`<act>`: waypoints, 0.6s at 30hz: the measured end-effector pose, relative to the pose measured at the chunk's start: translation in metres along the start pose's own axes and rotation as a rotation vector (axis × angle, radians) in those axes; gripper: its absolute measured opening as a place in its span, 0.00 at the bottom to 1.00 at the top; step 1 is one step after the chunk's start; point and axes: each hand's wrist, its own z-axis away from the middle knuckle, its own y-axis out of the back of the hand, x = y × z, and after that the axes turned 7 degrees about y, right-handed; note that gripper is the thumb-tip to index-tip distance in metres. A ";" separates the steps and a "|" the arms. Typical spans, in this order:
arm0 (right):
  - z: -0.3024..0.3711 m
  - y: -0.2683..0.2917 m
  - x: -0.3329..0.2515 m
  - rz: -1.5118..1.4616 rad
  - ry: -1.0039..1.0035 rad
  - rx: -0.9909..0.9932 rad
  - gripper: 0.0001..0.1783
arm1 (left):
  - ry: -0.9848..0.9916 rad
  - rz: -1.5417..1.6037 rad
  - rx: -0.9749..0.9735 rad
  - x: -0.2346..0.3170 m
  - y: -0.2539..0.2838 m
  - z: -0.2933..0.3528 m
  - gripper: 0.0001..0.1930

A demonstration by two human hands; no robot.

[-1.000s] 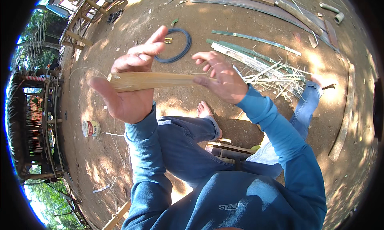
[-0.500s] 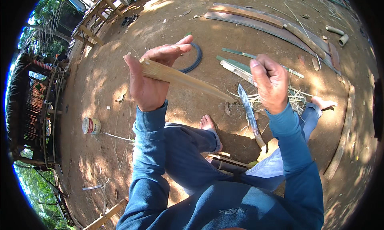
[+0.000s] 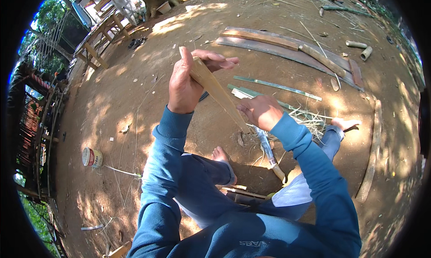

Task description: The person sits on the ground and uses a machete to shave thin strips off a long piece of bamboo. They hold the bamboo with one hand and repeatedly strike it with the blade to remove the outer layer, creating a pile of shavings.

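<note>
My left hand [image 3: 183,88] is raised with a pale, tapered piece of wood or bamboo [image 3: 219,94] lodged between thumb and palm, its fingers reaching past the wide end. From there the piece slants down to the right, narrowing to a point. My right hand [image 3: 266,112] is closed close beside its narrow part. Whether the curled fingers hold anything is hidden. Below that hand a machete [image 3: 266,149] with a wooden handle lies on the dirt. Green bamboo strips [image 3: 280,88] and a heap of thin shavings [image 3: 314,125] lie beyond and to the right.
Long planks [image 3: 258,41] rest on the ground ahead, with short bamboo tubes [image 3: 366,53] to their right. A thin log [image 3: 373,154] runs along the right side. At left stand a small tub [image 3: 92,157] and, farther off, a wooden bench [image 3: 105,35].
My right hand has moved left and down, from well apart to beside the narrow part of the tapered piece. My left hand has shifted right, and the piece points more steeply down.
</note>
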 end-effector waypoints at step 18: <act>-0.020 0.132 -0.003 -0.076 0.114 0.749 0.29 | 0.112 0.013 0.082 -0.034 -0.057 -0.058 0.49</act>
